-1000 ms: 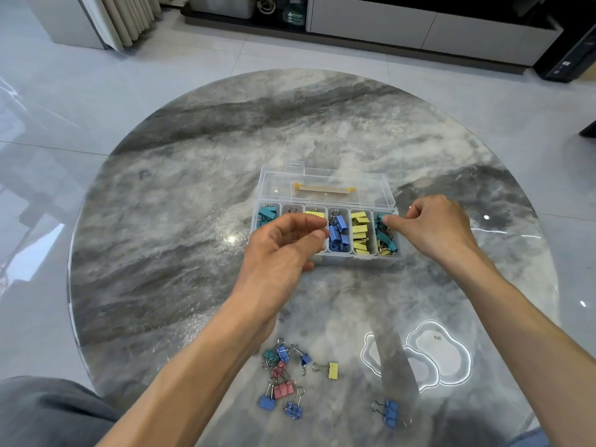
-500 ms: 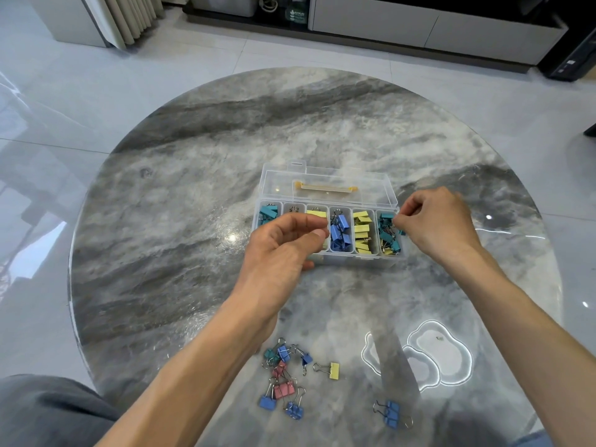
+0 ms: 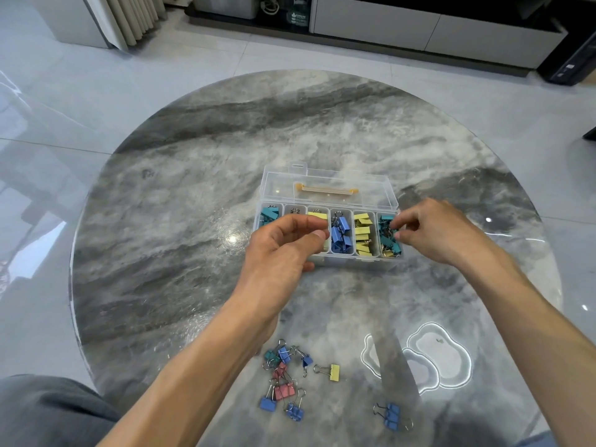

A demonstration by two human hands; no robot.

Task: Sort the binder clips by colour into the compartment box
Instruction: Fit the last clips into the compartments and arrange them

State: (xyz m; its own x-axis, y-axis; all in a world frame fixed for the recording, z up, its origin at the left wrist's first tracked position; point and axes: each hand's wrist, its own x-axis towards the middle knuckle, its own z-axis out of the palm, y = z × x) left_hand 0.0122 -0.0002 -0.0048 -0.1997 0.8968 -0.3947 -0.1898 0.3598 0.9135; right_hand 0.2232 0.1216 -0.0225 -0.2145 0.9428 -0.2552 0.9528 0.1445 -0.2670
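The round table (image 3: pixel 200 195) is grey marble with dark and white streaks. The compartment box (image 3: pixel 351 262) is clear plastic with a tan latch (image 3: pixel 326 189); its compartments hold teal clips (image 3: pixel 269 214), yellow clips (image 3: pixel 363 232) and blue clips (image 3: pixel 341 232). Loose on the table lie blue, teal and yellow clips and a pink clip (image 3: pixel 284 391)
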